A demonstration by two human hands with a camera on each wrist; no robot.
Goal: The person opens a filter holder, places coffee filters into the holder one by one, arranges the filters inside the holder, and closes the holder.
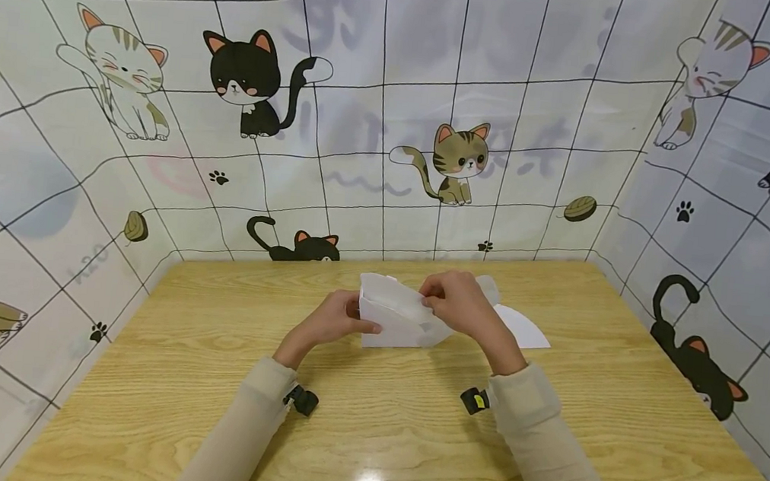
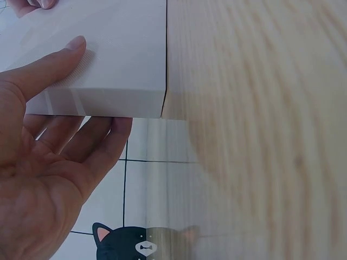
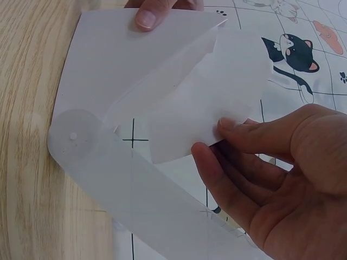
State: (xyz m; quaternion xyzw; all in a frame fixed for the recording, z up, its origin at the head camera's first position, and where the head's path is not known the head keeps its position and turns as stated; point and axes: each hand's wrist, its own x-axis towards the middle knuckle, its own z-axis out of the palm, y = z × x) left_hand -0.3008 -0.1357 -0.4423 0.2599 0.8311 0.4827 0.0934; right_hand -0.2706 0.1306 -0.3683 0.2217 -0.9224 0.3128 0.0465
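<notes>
A slim white box [image 2: 122, 54] stands on edge near the far side of the table. My left hand [image 1: 333, 316] grips its left end, the thumb on the broad face and the fingers behind, as the left wrist view shows. With thumb and fingertips, my right hand [image 1: 458, 304] pinches the edge of a thin white sheet [image 3: 190, 105] at the box's slanted opening. A translucent strip [image 3: 146, 195] runs from a round end with a small central dot at the box's corner and passes beneath the right hand. The box's inside is mostly hidden by the sheet.
A white piece with a curved edge [image 1: 522, 327] lies on the wooden table [image 1: 370, 415], right of the right hand. Cat-patterned cloth walls [image 1: 368, 117] close off the back and both sides. Each wrist carries a small black camera [image 1: 302, 400].
</notes>
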